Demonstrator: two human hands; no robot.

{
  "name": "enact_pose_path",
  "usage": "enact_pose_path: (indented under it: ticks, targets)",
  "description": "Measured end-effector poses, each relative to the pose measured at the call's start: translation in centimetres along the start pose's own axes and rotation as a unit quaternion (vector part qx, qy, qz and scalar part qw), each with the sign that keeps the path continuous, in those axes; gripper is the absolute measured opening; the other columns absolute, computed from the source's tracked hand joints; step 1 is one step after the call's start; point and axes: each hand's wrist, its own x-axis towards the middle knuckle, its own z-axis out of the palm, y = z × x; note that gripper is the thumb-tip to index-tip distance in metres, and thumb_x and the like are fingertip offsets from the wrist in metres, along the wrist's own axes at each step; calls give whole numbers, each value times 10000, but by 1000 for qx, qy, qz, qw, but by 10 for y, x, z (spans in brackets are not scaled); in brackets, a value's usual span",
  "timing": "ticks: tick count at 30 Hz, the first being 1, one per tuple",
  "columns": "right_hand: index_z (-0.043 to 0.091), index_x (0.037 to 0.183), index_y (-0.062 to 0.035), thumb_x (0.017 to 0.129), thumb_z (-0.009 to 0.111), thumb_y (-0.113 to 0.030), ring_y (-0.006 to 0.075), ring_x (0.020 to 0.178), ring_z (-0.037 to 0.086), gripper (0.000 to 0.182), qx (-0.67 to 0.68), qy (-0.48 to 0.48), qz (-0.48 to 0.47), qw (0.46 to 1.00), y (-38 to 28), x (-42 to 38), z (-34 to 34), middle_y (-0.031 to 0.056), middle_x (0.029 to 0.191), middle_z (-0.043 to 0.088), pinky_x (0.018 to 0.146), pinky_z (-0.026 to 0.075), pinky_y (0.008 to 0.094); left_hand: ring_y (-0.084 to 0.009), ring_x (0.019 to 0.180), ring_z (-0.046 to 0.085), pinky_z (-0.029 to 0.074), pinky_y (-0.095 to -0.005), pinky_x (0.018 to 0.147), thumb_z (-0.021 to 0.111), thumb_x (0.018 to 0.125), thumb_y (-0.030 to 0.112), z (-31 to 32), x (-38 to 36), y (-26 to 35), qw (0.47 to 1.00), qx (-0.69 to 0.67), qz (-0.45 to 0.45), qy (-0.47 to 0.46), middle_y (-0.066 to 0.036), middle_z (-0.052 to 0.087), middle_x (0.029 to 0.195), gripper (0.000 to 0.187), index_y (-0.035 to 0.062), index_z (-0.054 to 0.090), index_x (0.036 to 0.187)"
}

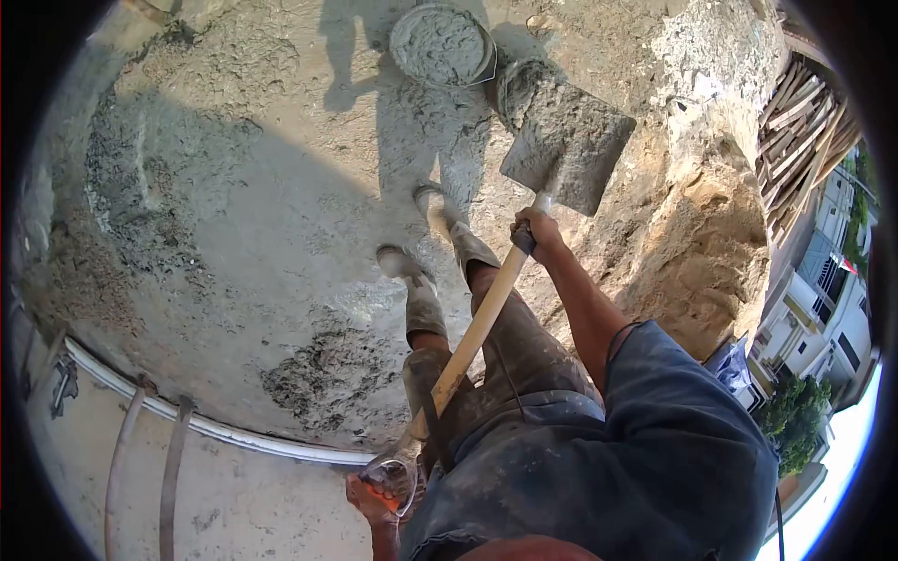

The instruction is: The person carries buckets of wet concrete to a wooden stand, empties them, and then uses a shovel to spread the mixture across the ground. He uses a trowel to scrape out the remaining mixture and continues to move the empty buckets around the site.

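Note:
A shovel (482,323) with a pale wooden shaft runs diagonally across my body. My right hand (538,231) is wrapped round its lower shaft, just above the metal socket. At the other end, my left hand (376,498) is closed on the shovel's grip, which shows some orange. The broad blade (613,150) carries a layer of wet grey mortar (561,122). Its far left corner overlaps a second bucket (510,92), mostly hidden behind it. Beside that stands a bucket (397,30) filled with grey mortar.
Wet grey mix covers the ground (281,215) around my boots (426,304). A rough dark mound (332,383) lies at lower left, and a sand pile (711,252) rises at right. Stacked wood strips (804,140) lie beyond it. A pale curved edge (281,451) borders the lower left.

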Motion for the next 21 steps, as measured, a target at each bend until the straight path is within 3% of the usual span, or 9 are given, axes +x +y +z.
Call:
enact_pose_path:
  ticks: [3, 5, 7, 8, 10, 12, 14, 17, 21]
  targets:
    - [533, 679, -21, 724, 592, -86, 173, 508, 532, 99, -90, 25, -40, 995, 24, -39, 29, 80, 612, 537, 466, 439, 297, -139, 330, 355, 326, -275, 300, 435, 868, 505, -64, -2, -28, 994, -12, -83, 65, -14, 361, 456, 431, 131, 398, 658]
    - [555, 682, -18, 708, 632, -131, 147, 510, 520, 139, -100, 6, -49, 994, 41, -74, 58, 63, 591, 541, 490, 424, 275, -138, 329, 353, 310, -260, 299, 439, 856, 542, -73, -11, -26, 986, -37, -139, 80, -7, 359, 453, 471, 131, 402, 628]
    - [554, 749, -20, 691, 657, -152, 122, 566, 528, 177, -125, -22, -51, 991, 60, -98, 88, 50, 669, 552, 534, 434, 272, -126, 332, 346, 289, -236, 311, 436, 835, 595, -71, -34, -14, 964, -44, -201, 165, 13, 359, 446, 518, 137, 417, 593]
    - [553, 781, -16, 670, 684, -153, 121, 615, 534, 219, -262, -16, -127, 957, 78, -94, 99, 44, 711, 557, 568, 442, 275, -125, 334, 346, 289, -236, 312, 436, 835, 595, -79, -34, -20, 959, -48, -217, 178, 14, 360, 447, 518, 137, 418, 593]
    - [543, 865, 6, 629, 702, -99, 129, 671, 543, 303, -214, -100, -137, 962, 101, -92, 139, 52, 749, 568, 606, 451, 288, -124, 336, 347, 289, -235, 315, 437, 835, 596, -99, -29, -38, 956, -51, -235, 171, 15, 362, 449, 518, 138, 419, 592]
    - [534, 917, 23, 604, 720, -155, 166, 738, 582, 405, -279, -152, -139, 938, 114, -82, 186, 102, 819, 594, 638, 459, 300, -122, 338, 347, 289, -235, 318, 437, 834, 596, -119, -18, -58, 955, -47, -249, 154, 16, 364, 451, 518, 139, 421, 592]
    - [550, 901, 32, 568, 732, -224, 229, 770, 614, 458, -487, 16, -170, 856, 135, -87, 231, 149, 819, 610, 666, 468, 317, -120, 341, 348, 290, -234, 320, 438, 834, 596, -142, -4, -76, 956, -40, -258, 134, 17, 366, 453, 517, 140, 422, 591]
    - [566, 871, 47, 542, 721, -251, 285, 737, 627, 470, -462, 16, -203, 863, 148, -112, 264, 176, 785, 610, 657, 476, 341, -118, 344, 349, 290, -233, 324, 439, 834, 597, -183, 28, -100, 961, -9, -259, 97, 19, 369, 456, 517, 141, 424, 590]
    - [577, 777, 46, 559, 692, -206, 267, 650, 619, 353, -409, -33, -213, 886, 175, -112, 295, 164, 746, 606, 590, 474, 362, -114, 349, 350, 291, -232, 330, 440, 833, 598, -254, 81, -103, 970, 85, -218, 64, 21, 373, 460, 517, 143, 426, 589]
